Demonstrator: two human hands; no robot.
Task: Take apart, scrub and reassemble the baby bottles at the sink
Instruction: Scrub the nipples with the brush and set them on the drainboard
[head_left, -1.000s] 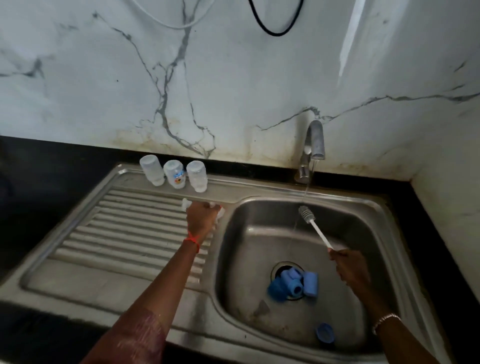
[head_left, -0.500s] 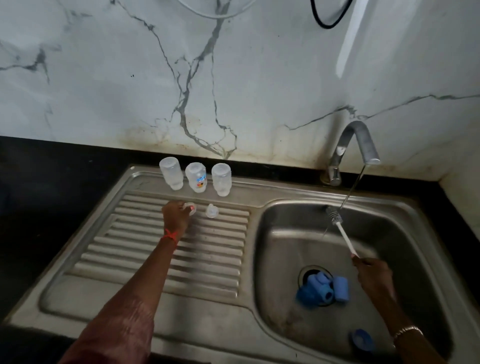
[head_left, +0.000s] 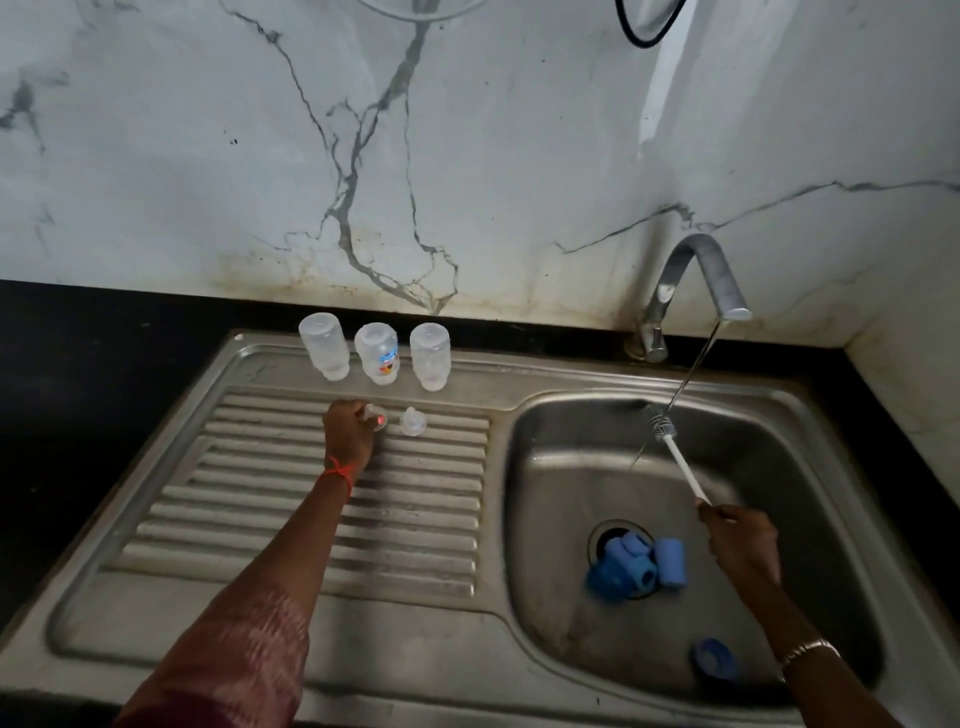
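Note:
Three clear bottle bodies (head_left: 377, 352) stand upside down in a row at the back of the drainboard (head_left: 322, 509). Just in front of them my left hand (head_left: 349, 434) holds a clear teat (head_left: 376, 417) on the ribs; a second teat (head_left: 413, 421) stands alone to its right. My right hand (head_left: 742, 540) grips the white handle of a small bottle brush (head_left: 675, 454), whose bristle head is under the water running from the tap (head_left: 696, 280). Blue caps and collars (head_left: 636, 566) lie heaped over the drain of the sink basin (head_left: 571, 467). Another blue ring (head_left: 714, 659) lies near the basin's front right.
A marble-patterned wall rises right behind the sink, and a side wall closes in on the right. Dark countertop (head_left: 104, 353) surrounds the steel unit. A black cable loop (head_left: 644, 26) hangs at the top of the wall.
My left hand has shifted left along the drainboard, leaving one teat standing and still holding another. The brush has stayed under the water stream. My view has turned left.

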